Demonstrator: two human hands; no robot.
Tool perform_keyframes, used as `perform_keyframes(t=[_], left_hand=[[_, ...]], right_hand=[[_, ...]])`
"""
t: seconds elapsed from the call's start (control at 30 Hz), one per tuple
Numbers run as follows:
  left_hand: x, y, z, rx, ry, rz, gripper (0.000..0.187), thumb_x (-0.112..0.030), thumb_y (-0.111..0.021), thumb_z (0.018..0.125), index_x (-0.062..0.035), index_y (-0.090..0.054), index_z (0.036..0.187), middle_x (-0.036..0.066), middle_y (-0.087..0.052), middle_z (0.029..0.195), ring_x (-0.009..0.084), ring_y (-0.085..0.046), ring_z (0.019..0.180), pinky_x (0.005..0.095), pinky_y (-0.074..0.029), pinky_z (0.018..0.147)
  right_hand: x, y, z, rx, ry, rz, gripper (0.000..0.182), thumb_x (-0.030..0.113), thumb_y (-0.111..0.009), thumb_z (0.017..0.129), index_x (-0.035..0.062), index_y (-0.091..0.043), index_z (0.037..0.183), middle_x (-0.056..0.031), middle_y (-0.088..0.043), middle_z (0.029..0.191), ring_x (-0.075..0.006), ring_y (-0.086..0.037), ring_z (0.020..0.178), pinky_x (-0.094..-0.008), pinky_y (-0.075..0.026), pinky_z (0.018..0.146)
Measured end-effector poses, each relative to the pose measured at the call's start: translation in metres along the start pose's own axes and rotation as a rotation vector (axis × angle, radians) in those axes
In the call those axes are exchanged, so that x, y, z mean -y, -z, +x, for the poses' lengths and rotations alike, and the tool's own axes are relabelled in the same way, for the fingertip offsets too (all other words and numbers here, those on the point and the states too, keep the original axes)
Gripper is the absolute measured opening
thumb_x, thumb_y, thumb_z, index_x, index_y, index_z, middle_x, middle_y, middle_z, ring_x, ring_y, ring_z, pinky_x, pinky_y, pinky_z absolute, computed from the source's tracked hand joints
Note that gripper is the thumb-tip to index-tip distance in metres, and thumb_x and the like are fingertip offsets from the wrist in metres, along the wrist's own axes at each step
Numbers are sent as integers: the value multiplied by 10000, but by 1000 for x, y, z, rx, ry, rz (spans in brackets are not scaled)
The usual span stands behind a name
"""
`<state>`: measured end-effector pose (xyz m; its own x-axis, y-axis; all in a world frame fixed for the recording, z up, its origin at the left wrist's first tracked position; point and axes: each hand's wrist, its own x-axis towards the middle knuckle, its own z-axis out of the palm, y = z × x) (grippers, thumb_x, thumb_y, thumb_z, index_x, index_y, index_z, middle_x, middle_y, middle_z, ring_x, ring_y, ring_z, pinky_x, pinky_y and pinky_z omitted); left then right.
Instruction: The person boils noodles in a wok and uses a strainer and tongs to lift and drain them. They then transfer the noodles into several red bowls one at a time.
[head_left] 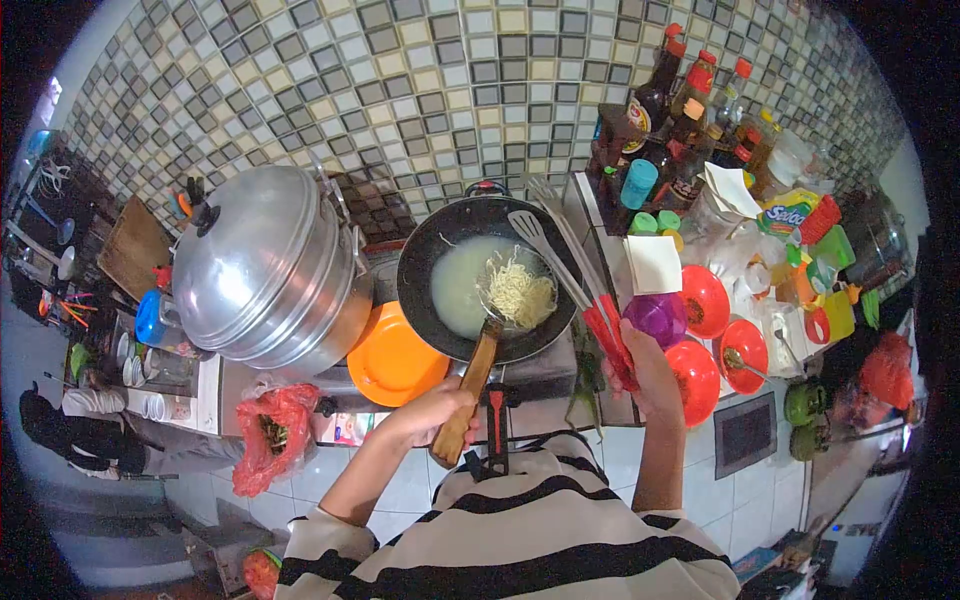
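My left hand is closed around the wooden handle of a strainer. Its basket, over the wok, carries a clump of pale noodles. Cloudy liquid fills the bottom of the black wok, and a few noodle strands cling to its inner wall. In my right hand are red-handled metal tongs, gripped at the handles. One slotted, spatula-like end reaches over the wok's right side; the other end lies farther back, near the rim. The tongs are apart from the noodles.
A large aluminium steamer stands left of the wok, with an orange plate between them. Red bowls, a purple bowl and several sauce bottles crowd the right. A red plastic bag hangs at the counter's front left. A person is at far left.
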<state>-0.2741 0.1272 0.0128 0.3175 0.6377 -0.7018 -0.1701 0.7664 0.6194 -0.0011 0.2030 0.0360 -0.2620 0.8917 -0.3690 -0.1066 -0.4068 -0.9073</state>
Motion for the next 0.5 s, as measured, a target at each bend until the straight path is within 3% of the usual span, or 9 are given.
perform_keyframes(t=[0.13, 0.2, 0.3, 0.33, 0.4, 0.43, 0.5], left_hand=[[-9, -3, -5, -20, 18, -102, 230, -164, -469, 813, -96, -370, 1010, 54, -453, 708, 140, -463, 516, 264, -404, 421], [-12, 3, -7, 201, 43, -352, 223, -182, -480, 823, -83, -390, 1001, 26, -428, 686, 105, -438, 504, 228, -385, 421], [-4, 26, 8, 363, 139, -601, 239, -183, -467, 844, -59, -408, 1040, 3, -399, 671, 81, -423, 496, 198, -374, 427], [0, 28, 13, 364, 138, -602, 239, -183, -467, 844, -59, -408, 1040, 3, -399, 671, 81, -423, 496, 198, -374, 427], [6, 31, 17, 563, 165, -983, 292, -150, -423, 863, -1, -381, 1110, -1, -393, 672, 77, -429, 494, 193, -378, 428], [10, 32, 21, 563, 164, -984, 292, -150, -423, 863, -1, -381, 1110, -1, -393, 672, 77, -429, 494, 193, -378, 428], [17, 31, 28, 755, 116, -1260, 262, -145, -385, 878, 21, -389, 1081, -4, -397, 668, 80, -422, 494, 206, -404, 454]], right_hand=[[-1, 1, 3, 23, -25, 5, 393, 441, -389, 889, 68, -497, 830, -27, -507, 563, -96, -464, 410, -234, -379, 340], [1, 0, 1, 24, -23, -5, 395, 442, -390, 888, 67, -497, 832, -27, -507, 563, -98, -466, 411, -234, -381, 339], [2, 0, 2, 32, -27, -14, 397, 442, -392, 888, 64, -498, 834, -27, -508, 563, -100, -470, 411, -235, -385, 340], [1, 1, 3, 39, -33, -16, 397, 442, -392, 888, 63, -499, 835, -28, -508, 564, -101, -471, 411, -236, -387, 340], [0, 0, 6, 36, -38, -18, 397, 441, -392, 888, 63, -497, 833, -30, -508, 564, -102, -471, 410, -237, -388, 339], [-1, -1, 7, 33, -41, -18, 397, 441, -392, 888, 62, -495, 832, -32, -508, 564, -102, -471, 409, -238, -390, 338], [-2, -1, 8, 55, -24, -16, 397, 441, -391, 889, 62, -492, 828, -33, -508, 565, -103, -473, 411, -239, -391, 339]])
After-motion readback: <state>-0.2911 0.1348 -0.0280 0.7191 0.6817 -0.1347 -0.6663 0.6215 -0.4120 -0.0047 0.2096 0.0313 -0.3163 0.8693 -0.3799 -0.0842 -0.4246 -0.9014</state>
